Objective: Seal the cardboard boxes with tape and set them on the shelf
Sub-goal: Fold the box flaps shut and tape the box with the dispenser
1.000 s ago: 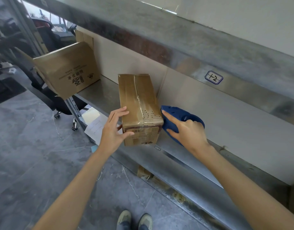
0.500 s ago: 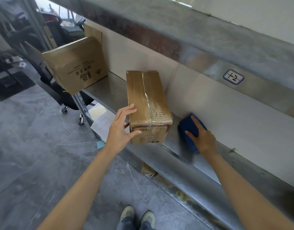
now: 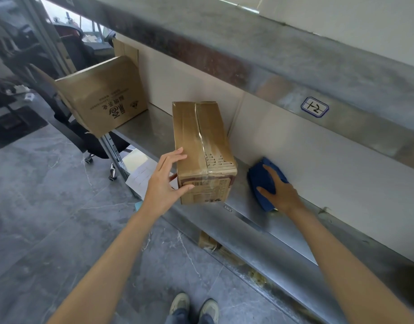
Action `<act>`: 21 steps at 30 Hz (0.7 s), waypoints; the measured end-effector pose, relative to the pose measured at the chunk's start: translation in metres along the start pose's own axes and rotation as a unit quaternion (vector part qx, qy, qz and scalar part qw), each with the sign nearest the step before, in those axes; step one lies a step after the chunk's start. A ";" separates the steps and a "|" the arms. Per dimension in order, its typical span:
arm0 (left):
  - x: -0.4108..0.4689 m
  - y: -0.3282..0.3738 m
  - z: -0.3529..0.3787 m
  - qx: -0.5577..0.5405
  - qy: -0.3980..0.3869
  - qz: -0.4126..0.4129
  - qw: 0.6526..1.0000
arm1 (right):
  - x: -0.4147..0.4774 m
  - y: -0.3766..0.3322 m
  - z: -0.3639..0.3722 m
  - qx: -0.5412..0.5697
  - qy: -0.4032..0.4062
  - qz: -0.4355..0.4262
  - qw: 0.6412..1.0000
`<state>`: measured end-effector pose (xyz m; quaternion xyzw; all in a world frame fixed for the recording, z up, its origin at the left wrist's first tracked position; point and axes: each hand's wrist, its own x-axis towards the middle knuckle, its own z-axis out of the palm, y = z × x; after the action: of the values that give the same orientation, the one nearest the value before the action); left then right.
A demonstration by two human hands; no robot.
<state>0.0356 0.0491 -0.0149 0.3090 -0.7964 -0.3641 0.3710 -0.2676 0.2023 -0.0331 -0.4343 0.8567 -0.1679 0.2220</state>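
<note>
My left hand [image 3: 165, 183], fingers spread and fairly straight, touches the near left corner of the taped cardboard box [image 3: 201, 141] standing on the metal shelf [image 3: 152, 122]. My right hand [image 3: 279, 190] rests flat on the blue tape dispenser [image 3: 256, 176], just right of the box.

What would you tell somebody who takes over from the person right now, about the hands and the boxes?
Left hand: straight fingers touch the near left corner of the taped box.
Right hand: lies flat on the blue tape dispenser, on the shelf by the back wall.
Done: that box is taped and on the shelf.
Left: perhaps push it further in; the bigger box at the shelf's left end has open flaps.
</note>
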 end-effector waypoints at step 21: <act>0.014 -0.001 -0.011 0.088 -0.021 0.068 0.994 | -0.003 -0.102 -0.001 0.109 0.088 -0.351 0.926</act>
<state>0.0373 0.0341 -0.0057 0.2779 -0.8522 -0.2731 0.3493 -0.1983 0.1469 0.0170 -0.6640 0.6419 -0.3648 0.1183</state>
